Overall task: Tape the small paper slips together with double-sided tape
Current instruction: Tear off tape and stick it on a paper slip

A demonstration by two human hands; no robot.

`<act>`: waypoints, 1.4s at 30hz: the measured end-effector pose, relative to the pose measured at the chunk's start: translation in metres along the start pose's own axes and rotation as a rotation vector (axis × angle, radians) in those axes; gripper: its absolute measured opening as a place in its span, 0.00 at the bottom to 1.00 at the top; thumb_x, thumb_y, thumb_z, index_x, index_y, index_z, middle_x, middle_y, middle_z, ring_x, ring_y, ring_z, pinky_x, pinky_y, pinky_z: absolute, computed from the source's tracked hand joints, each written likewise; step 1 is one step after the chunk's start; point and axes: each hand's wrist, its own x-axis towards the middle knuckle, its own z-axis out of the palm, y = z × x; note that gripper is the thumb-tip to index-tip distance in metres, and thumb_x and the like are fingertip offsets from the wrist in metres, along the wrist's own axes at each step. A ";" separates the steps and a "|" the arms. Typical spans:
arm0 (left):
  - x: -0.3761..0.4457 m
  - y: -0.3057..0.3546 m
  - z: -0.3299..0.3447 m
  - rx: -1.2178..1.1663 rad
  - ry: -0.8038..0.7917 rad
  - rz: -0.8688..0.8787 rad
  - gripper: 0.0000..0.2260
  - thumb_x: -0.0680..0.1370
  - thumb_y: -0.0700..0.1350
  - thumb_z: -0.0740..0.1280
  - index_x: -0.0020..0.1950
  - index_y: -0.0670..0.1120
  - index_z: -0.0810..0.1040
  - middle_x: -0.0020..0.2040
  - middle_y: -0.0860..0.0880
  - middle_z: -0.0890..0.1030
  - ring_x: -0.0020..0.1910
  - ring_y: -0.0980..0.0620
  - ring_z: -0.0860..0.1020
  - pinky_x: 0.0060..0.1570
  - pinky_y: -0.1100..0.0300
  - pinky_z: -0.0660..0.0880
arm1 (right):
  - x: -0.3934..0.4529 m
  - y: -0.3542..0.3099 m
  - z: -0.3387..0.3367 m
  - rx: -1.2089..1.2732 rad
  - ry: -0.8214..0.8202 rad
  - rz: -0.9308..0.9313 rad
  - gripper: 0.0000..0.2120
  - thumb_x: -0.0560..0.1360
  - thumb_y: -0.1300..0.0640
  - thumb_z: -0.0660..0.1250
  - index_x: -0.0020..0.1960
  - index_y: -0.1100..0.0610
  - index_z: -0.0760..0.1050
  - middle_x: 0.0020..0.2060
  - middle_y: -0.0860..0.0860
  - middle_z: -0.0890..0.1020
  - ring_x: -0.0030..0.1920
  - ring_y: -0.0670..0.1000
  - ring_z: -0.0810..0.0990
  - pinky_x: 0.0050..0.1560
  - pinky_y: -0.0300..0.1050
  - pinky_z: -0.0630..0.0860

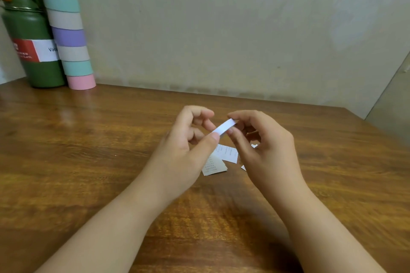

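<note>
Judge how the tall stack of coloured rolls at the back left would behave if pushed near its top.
The stack of rolls is tall, narrow and already leans, so it would probably tip. It seems made of separate rings, so it may break apart and the rings could roll. The green bottle beside it might stop a fall that way.

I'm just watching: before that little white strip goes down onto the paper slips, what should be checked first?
1. White strip held at both ends by left hand and right hand: ok.
2. Strip off the table: ok.
3. Printed slips within reach beneath the hands: ok.
4. Slips lined up edge to edge: not ok, they overlap askew.
5. Backing peeled off: cannot tell.
</note>
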 end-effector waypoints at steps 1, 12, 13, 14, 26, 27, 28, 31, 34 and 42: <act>0.001 0.000 0.000 -0.002 -0.004 -0.018 0.07 0.71 0.52 0.63 0.48 0.59 0.76 0.44 0.57 0.78 0.45 0.48 0.77 0.53 0.46 0.74 | 0.000 0.000 0.000 0.004 0.007 0.002 0.08 0.72 0.58 0.68 0.51 0.56 0.79 0.39 0.46 0.80 0.42 0.45 0.77 0.42 0.35 0.73; 0.002 -0.004 0.003 -0.022 0.102 -0.023 0.08 0.76 0.39 0.66 0.42 0.51 0.80 0.35 0.52 0.82 0.37 0.55 0.80 0.45 0.57 0.78 | -0.003 -0.007 0.004 -0.032 0.048 -0.059 0.11 0.74 0.58 0.67 0.56 0.57 0.79 0.47 0.47 0.78 0.46 0.35 0.74 0.48 0.25 0.68; 0.002 -0.003 0.004 -0.019 0.101 -0.019 0.08 0.76 0.39 0.66 0.42 0.51 0.80 0.36 0.53 0.83 0.37 0.57 0.80 0.44 0.60 0.78 | -0.004 -0.008 0.006 -0.035 0.042 -0.061 0.11 0.74 0.58 0.67 0.55 0.58 0.79 0.47 0.46 0.78 0.46 0.34 0.73 0.48 0.24 0.68; 0.001 -0.002 0.004 -0.008 0.097 -0.013 0.07 0.76 0.39 0.66 0.43 0.50 0.80 0.36 0.53 0.83 0.37 0.58 0.80 0.43 0.62 0.77 | -0.005 -0.008 0.007 -0.039 0.040 -0.063 0.11 0.74 0.58 0.68 0.55 0.58 0.79 0.47 0.46 0.78 0.46 0.33 0.73 0.49 0.23 0.67; 0.001 -0.003 0.002 0.108 0.133 0.024 0.07 0.75 0.39 0.67 0.39 0.48 0.81 0.34 0.50 0.81 0.35 0.57 0.79 0.36 0.63 0.75 | -0.006 -0.013 0.007 0.046 0.050 -0.031 0.04 0.69 0.60 0.72 0.42 0.56 0.78 0.38 0.45 0.79 0.41 0.37 0.73 0.44 0.27 0.69; 0.001 -0.002 0.002 0.076 0.129 0.016 0.06 0.75 0.39 0.67 0.39 0.46 0.80 0.33 0.51 0.81 0.33 0.60 0.78 0.35 0.67 0.73 | -0.006 -0.014 0.007 0.041 0.055 -0.038 0.04 0.69 0.59 0.72 0.41 0.56 0.78 0.38 0.46 0.79 0.41 0.37 0.73 0.44 0.27 0.69; 0.002 -0.002 0.002 0.047 0.127 0.006 0.06 0.75 0.39 0.66 0.39 0.44 0.80 0.32 0.51 0.81 0.32 0.62 0.77 0.34 0.70 0.71 | -0.006 -0.014 0.006 0.043 0.064 -0.037 0.04 0.69 0.58 0.73 0.41 0.56 0.78 0.38 0.46 0.79 0.41 0.37 0.73 0.43 0.28 0.69; 0.003 -0.001 0.003 -0.021 0.136 -0.013 0.07 0.76 0.38 0.66 0.38 0.43 0.80 0.30 0.52 0.80 0.29 0.63 0.74 0.32 0.71 0.69 | -0.005 -0.016 0.005 0.111 0.093 -0.005 0.05 0.68 0.58 0.73 0.42 0.56 0.79 0.38 0.44 0.78 0.41 0.39 0.73 0.42 0.30 0.69; 0.003 0.000 0.002 -0.040 0.156 -0.005 0.07 0.75 0.38 0.66 0.38 0.43 0.80 0.29 0.52 0.80 0.28 0.62 0.74 0.32 0.72 0.68 | -0.006 -0.019 0.007 0.126 0.082 -0.003 0.08 0.69 0.58 0.72 0.48 0.55 0.79 0.41 0.46 0.79 0.42 0.42 0.75 0.43 0.36 0.72; 0.004 -0.001 0.002 -0.002 0.164 -0.004 0.07 0.75 0.40 0.66 0.37 0.45 0.79 0.30 0.51 0.80 0.29 0.62 0.74 0.32 0.71 0.69 | -0.004 -0.012 0.007 0.047 0.015 0.017 0.18 0.75 0.55 0.65 0.64 0.53 0.74 0.49 0.43 0.73 0.48 0.37 0.73 0.49 0.26 0.69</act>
